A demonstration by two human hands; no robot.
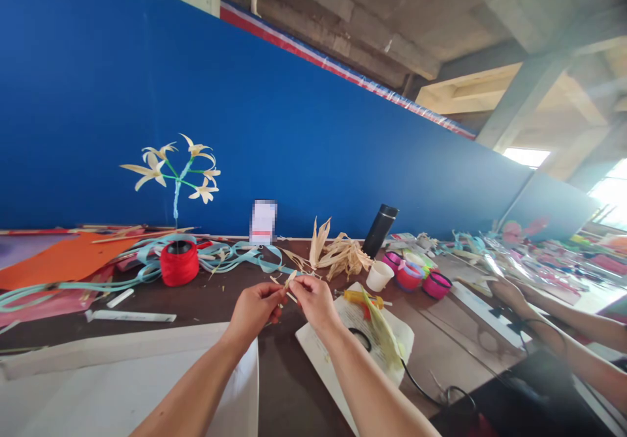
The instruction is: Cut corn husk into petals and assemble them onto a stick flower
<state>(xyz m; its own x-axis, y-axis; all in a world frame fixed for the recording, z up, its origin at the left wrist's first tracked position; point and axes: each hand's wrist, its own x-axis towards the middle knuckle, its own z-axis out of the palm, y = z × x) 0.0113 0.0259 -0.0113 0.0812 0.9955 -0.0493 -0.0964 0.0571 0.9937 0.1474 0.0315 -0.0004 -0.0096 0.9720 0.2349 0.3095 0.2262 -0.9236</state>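
My left hand [258, 307] and my right hand [314, 298] meet over the dark table. Both pinch a small pale piece of corn husk [291, 278], mostly hidden by my fingers. Just behind them lies a bunch of dried corn husks [345, 254]. A flower stem [177, 192] with several cream husk blossoms stands upright in a spool of red thread [179, 268] at the left. By my right forearm, a yellow-handled glue gun [363, 298] and a greenish husk [385, 332] rest on a sheet of paper [404, 340].
A white cup [379, 276], a black flask [381, 230] and several colourful thread rolls [437, 285] stand to the right. Pale blue ribbons [240, 254] and orange paper [63, 260] lie left. A white tray [247, 375] sits in front. Another person's arms [553, 332] reach in at right.
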